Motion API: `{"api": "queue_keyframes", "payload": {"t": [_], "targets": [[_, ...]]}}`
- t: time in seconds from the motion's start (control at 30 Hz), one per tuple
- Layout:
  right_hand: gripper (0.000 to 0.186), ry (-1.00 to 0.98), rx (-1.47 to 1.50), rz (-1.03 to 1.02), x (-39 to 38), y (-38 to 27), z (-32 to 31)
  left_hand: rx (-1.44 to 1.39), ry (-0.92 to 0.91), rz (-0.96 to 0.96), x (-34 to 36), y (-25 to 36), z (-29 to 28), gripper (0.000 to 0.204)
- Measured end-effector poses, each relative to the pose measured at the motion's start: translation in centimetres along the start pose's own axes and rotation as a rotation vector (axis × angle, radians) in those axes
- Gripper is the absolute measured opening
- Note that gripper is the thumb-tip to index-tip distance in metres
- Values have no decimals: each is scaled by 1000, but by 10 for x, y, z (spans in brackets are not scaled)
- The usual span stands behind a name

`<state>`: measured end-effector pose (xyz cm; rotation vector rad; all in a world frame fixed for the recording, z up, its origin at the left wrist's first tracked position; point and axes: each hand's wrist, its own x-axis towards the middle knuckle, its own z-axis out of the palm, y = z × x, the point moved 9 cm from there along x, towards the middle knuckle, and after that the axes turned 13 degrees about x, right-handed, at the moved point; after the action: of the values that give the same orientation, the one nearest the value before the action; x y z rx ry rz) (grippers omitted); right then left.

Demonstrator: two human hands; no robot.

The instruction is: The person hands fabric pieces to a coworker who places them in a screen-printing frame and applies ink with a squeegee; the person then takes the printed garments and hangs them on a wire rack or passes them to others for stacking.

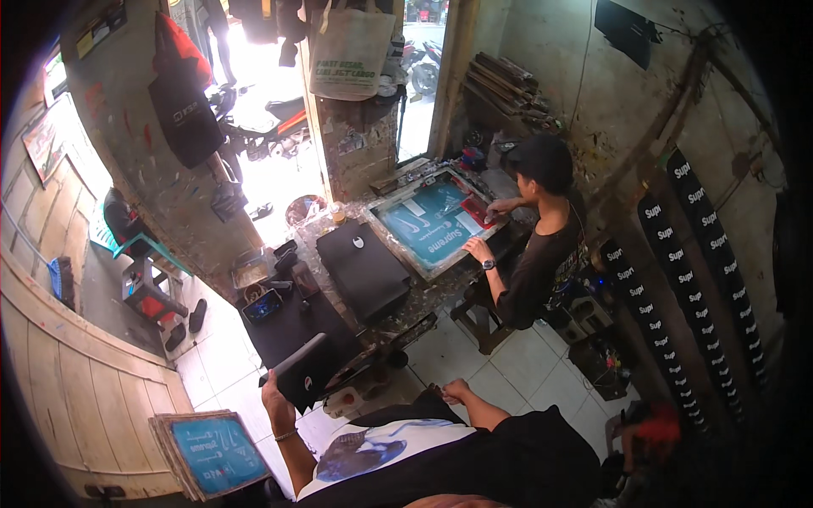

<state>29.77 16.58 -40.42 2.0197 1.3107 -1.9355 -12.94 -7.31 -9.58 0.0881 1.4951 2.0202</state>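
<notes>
My left hand (276, 403) is closed on the lower edge of a flat black panel (306, 371) with a small pale printed mark, held tilted up in front of the table. Its material is hard to tell. My right hand (457, 390) is at waist height, away from the table, its fingers curled; whatever is in them, if anything, is too small to make out. Beyond the held panel, a stack of similar black panels (360, 275) lies on the table, the top one bearing a white mark. A black surface (292, 330) lies nearer, beside the stack.
At the table's far right a person in a dark cap (542, 165) works a red squeegee (477, 212) over a teal printing screen (423, 241). A phone (262, 306) lies at left. More screens (213, 453) lean at lower left. Long black printed strips (686, 279) hang at right.
</notes>
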Motion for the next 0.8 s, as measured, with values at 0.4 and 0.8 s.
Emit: {"api": "queue_keyframes", "payload": {"t": [0.4,0.8], "targets": [[18,-27,16,-92,2,-35,22,19,99,65,-8,7,-23,26],[18,-7,-57,-31,-10,-26,15,19,51,46,-10,4,-10,25]]}}
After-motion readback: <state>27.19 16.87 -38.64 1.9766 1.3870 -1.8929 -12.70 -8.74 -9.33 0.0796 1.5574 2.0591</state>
